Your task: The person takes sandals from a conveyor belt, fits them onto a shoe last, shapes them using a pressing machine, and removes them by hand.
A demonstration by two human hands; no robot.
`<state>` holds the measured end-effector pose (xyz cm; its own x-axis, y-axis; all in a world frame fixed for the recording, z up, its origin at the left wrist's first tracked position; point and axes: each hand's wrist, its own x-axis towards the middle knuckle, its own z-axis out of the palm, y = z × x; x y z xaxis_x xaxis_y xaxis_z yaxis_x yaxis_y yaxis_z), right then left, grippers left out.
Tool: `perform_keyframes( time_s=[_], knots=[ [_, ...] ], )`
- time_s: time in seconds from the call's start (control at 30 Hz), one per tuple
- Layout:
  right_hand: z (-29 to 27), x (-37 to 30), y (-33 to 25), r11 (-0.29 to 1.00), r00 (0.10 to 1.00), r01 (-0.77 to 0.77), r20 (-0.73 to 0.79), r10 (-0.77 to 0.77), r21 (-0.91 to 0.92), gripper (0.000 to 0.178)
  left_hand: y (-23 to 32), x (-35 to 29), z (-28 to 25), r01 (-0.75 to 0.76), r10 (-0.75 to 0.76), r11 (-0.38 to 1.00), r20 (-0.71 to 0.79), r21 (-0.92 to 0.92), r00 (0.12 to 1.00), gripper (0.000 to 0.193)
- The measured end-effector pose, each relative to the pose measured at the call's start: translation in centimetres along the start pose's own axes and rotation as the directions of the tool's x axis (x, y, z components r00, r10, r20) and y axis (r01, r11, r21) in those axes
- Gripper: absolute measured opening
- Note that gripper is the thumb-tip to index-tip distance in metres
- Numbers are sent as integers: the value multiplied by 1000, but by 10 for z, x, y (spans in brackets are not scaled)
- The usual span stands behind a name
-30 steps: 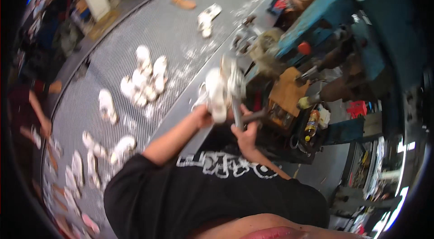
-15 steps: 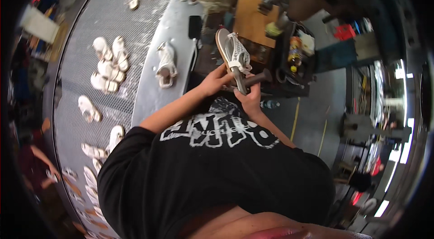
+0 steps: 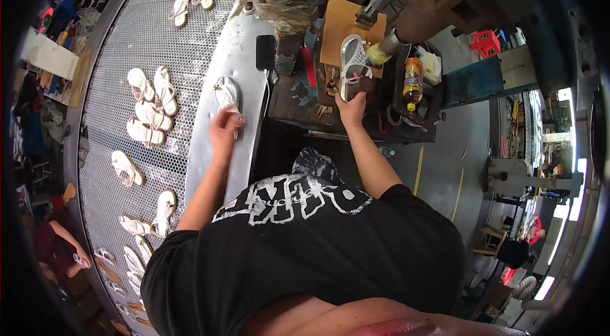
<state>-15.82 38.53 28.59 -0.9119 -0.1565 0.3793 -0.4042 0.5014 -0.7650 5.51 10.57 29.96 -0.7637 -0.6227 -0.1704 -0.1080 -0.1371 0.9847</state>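
My right hand (image 3: 352, 110) grips the heel end of a white strappy sandal (image 3: 351, 50), toe pointing away from me, over the machine's work surface. A dark brown block-like piece (image 3: 362, 82) shows beside the sandal's heel, just above my fingers; its kind is unclear. On the metal ledge to the left lies a second white sandal (image 3: 226, 91). My left hand (image 3: 225, 127) is at its heel end, fingers curled round it and hiding that part. The hand is slightly blurred.
Several white sandals (image 3: 152, 114) lie on the perforated metal table (image 3: 105, 120) at left. A phone (image 3: 265, 52) rests on the ledge. A blue and brown machine arm (image 3: 438, 15) reaches over an orange-brown sheet (image 3: 333, 34). At right stands a bottle (image 3: 413, 79) in a black tray.
My hands have come apart. The right has carried its sandal forward to the machine, while the left has let go of it and moved left to the sandal on the ledge.
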Motion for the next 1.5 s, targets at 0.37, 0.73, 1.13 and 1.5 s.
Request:
perform_keyframes(
  time_s=[0.37, 0.73, 1.13, 1.5],
  knots=[
    [33, 63, -29, 960, 990, 18, 137, 21, -278, 76, -144, 147, -253, 449, -84, 566, -494, 691, 866, 42],
    [14, 51, -33, 967, 992, -114, -75, 99, -227, 65, -55, 177, -179, 787, 5, 512, -917, 345, 398, 62],
    [26, 48, 9, 966, 996, -48, -84, 28, -253, 69, -60, -2, -224, 140, -460, 766, -382, -628, 802, 41],
    [25, -125, -185, 888, 908, -173, 418, -23, 426, 62, 58, -82, -9, 699, -57, 356, 732, -620, 678, 41]
  ],
)
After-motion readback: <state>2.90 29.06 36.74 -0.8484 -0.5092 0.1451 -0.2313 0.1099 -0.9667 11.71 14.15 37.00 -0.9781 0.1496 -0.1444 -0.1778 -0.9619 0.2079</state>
